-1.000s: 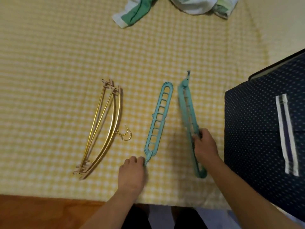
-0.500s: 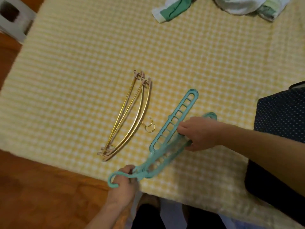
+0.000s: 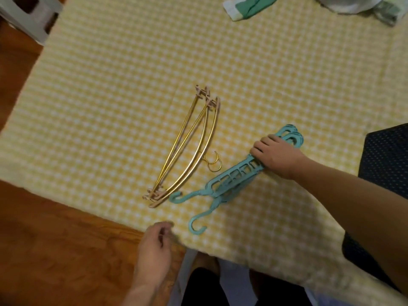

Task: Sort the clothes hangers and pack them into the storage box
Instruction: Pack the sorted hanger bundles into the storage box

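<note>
Two teal plastic hangers (image 3: pixel 229 180) with rows of slots lie stacked on the yellow checked cloth (image 3: pixel 132 85), hooks pointing toward me. My right hand (image 3: pixel 276 156) presses down on their far half and grips them. A bundle of gold metal hangers (image 3: pixel 189 149) lies just left of them, hooks toward the teal pair. My left hand (image 3: pixel 154 248) hovers at the cloth's near edge, fingers loosely apart, holding nothing. The dark blue dotted storage box (image 3: pixel 388 155) stands at the right edge.
Crumpled green and white clothes (image 3: pixel 249 6) lie at the far edge of the cloth. A white stool-like object (image 3: pixel 31 16) stands at the top left on the wooden floor (image 3: pixel 55 250). My lap is visible at the bottom.
My left hand let go of the teal hook and drew back to the cloth's edge. My right hand laid the two teal hangers together, stacked on the cloth.
</note>
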`<state>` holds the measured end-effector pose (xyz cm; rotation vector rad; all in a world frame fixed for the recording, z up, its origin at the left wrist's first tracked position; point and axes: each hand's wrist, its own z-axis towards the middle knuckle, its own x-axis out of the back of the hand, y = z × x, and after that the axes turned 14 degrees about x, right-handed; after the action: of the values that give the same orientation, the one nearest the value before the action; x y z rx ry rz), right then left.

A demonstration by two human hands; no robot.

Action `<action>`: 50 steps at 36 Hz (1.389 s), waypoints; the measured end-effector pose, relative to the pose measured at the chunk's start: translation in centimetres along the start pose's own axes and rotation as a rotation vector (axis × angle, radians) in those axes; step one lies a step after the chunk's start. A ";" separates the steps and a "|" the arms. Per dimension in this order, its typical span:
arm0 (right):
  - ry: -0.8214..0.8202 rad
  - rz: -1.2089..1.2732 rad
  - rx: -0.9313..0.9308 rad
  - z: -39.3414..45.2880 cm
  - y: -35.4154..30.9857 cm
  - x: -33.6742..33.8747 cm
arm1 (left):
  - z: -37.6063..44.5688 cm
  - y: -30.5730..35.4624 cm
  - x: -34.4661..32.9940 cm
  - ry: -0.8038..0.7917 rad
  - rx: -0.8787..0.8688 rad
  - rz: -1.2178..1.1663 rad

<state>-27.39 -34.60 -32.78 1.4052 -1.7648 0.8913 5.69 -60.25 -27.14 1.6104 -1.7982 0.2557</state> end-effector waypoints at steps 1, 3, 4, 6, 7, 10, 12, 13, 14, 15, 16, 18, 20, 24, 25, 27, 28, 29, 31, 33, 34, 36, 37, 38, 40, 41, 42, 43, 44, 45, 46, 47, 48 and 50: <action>-0.002 0.026 -0.032 -0.7 -0.2 -0.4 | 0.3 0.4 0.5 0.049 -0.052 0.014; 0.020 0.075 -0.096 -2.9 -0.6 -1.2 | 0.9 1.6 1.3 0.128 -0.141 0.019; 0.045 0.115 -0.124 -4.3 -0.8 -1.5 | 1.3 2.5 1.6 0.159 -0.176 0.019; 0.090 0.227 -0.191 -7.4 -1.3 -1.8 | 2.6 4.5 1.9 0.200 -0.233 0.021; 0.090 0.287 -0.246 -8.9 -1.6 -1.7 | 3.3 5.6 1.9 0.208 -0.270 0.028; 0.040 0.517 -0.496 -12.2 -3.3 -0.5 | 6.1 8.8 0.9 0.150 -0.346 0.166; 0.068 0.657 -0.650 -13.2 -5.1 0.5 | 7.8 10.6 -0.4 0.110 -0.348 0.362; 0.112 0.740 -0.733 -13.3 -6.1 0.9 | 8.5 11.4 -1.1 0.103 -0.343 0.454; 0.172 0.825 -0.820 -13.0 -7.1 1.2 | 9.0 12.0 -1.6 0.109 -0.336 0.527; 0.228 0.892 -0.919 -12.7 -8.1 1.3 | 9.5 12.5 -2.1 0.123 -0.346 0.567; 0.274 0.941 -1.023 -12.2 -9.1 1.2 | 9.8 12.9 -2.5 0.138 -0.353 0.590; 0.335 1.027 -1.215 -10.9 -10.7 0.8 | 10.2 13.8 -2.7 0.142 -0.364 0.623; 0.360 1.126 -1.387 -9.7 -12.1 0.2 | 10.1 14.5 -2.4 0.110 -0.343 0.585; 0.323 1.369 -1.643 -7.8 -14.1 -1.6 | 5.7 15.3 0.5 0.007 -0.280 0.294; 0.315 1.407 -1.667 -7.7 -14.3 -1.9 | 3.7 15.5 1.5 -0.033 -0.285 0.233; 0.332 1.442 -1.664 -7.9 -14.5 -2.0 | -1.0 16.3 3.6 -0.132 -0.259 0.110; 0.341 1.437 -1.648 -7.9 -14.3 -1.9 | -2.8 16.4 4.4 -0.179 -0.231 0.057; 0.369 1.445 -1.636 -8.2 -14.4 -1.2 | -4.5 16.7 5.4 -0.224 -0.221 0.026; 0.449 1.441 -1.625 -9.2 -14.6 0.9 | -7.4 17.1 7.0 -0.305 -0.221 -0.051; 0.519 1.458 -1.590 -11.0 -15.2 4.0 | -10.0 18.0 8.5 -0.360 -0.215 -0.108; 0.555 1.477 -1.560 -12.2 -15.3 5.7 | -11.0 18.6 8.8 -0.376 -0.211 -0.125; 0.640 1.513 -1.470 -15.2 -15.6 9.8 | -13.4 20.0 9.3 -0.436 -0.216 -0.152; 0.690 1.527 -1.415 -16.4 -15.8 11.7 | -14.2 20.5 9.5 -0.462 -0.214 -0.176; 0.775 1.529 -1.388 -19.4 -16.4 14.1 | -16.2 21.7 9.5 -0.505 -0.232 -0.194; 0.851 1.582 -1.271 -22.3 -16.7 17.5 | -17.8 23.3 9.5 -0.546 -0.202 -0.267; 0.901 1.602 -1.230 -24.6 -16.9 19.3 | -19.1 24.7 9.3 -0.584 -0.187 -0.308; 0.962 1.655 -1.183 -26.9 -17.1 20.9 | -20.5 26.2 9.1 -0.629 -0.172 -0.354; 1.023 1.713 -1.135 -28.9 -17.4 22.2 | -22.1 27.5 8.9 -0.677 -0.146 -0.390; 1.092 1.739 -1.066 -31.1 -17.7 23.4 | -23.8 28.9 8.5 -0.727 -0.141 -0.412; 1.152 1.752 -1.011 -32.9 -17.9 24.6 | -25.6 30.1 8.1 -0.772 -0.144 -0.420; 1.216 1.764 -0.960 -34.5 -18.1 25.5 | -27.4 31.2 7.7 -0.817 -0.154 -0.423; 1.278 1.783 -0.890 -36.1 -18.2 26.4 | -29.4 32.4 7.2 -0.864 -0.177 -0.418; 1.322 1.830 -0.807 -37.0 -18.3 27.0 | -30.9 33.2 6.8 -0.900 -0.195 -0.398; 1.399 1.895 -0.657 -39.5 -18.6 27.5 | -34.6 34.7 5.0 -0.978 -0.292 -0.286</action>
<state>-9.60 -18.00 12.70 -1.4988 -1.3480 1.2619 -13.97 -37.25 11.71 1.8813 -2.0689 -1.0456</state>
